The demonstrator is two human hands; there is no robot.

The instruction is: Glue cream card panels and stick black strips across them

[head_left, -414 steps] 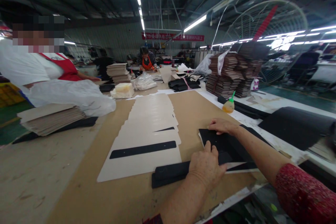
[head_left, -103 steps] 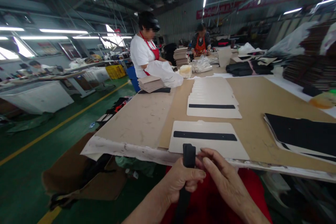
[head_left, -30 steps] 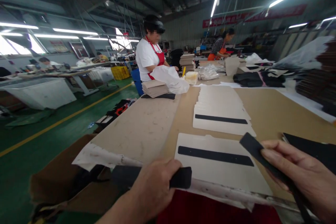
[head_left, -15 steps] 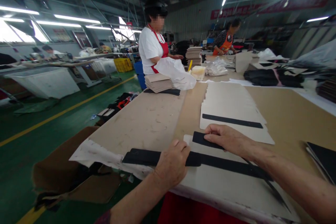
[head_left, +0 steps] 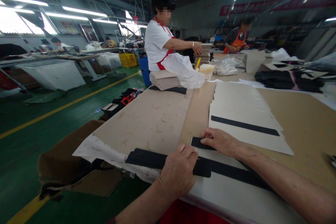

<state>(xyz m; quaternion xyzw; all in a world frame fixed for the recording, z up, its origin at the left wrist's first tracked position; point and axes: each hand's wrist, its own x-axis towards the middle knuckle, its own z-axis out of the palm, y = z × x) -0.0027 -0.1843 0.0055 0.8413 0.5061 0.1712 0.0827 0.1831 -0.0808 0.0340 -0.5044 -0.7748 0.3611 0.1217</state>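
In the head view, grips a bundle (head_left: pixel 147 158) of black strips in the left hand (head_left: pixel 179 169), with fingers bent over the top and closed about its middle. Shows both ends of the bundle: at one side over the table (head_left: pixel 154 122) left of the near card (head_left: pixel 223 194), at the other over the card itself. Pinches a loose strip (head_left: pixel 197 142) close to its left end in the right hand (head_left: pixel 220 141), at the far left corner of the card, with barely any gap between thumb and fingertips. Hides much of this strip under the right forearm (head_left: pixel 286 173) (impossible to tell its full run across the card). Has a flat strip (head_left: pixel 233 172) along the middle of the card, partly covered by the bundle. Wears red clothing (head_left: pixel 190 213) just below the near edge of the card.

Beyond the card, shows a fanned row of cards (head_left: pixel 236 94) with a top strip (head_left: pixel 244 125) across the nearest. Right of the card, shows a brown sheet (head_left: pixel 307 136); left and low, well apart from it, an open carton (head_left: pixel 63 143). Farther beyond the card, to the left, shows a pile of boards (head_left: pixel 166 79) touching crumpled plastic (head_left: pixel 181 66), and a co-worker in red (head_left: pixel 157 45) reaching to a taller pile (head_left: pixel 201 58).
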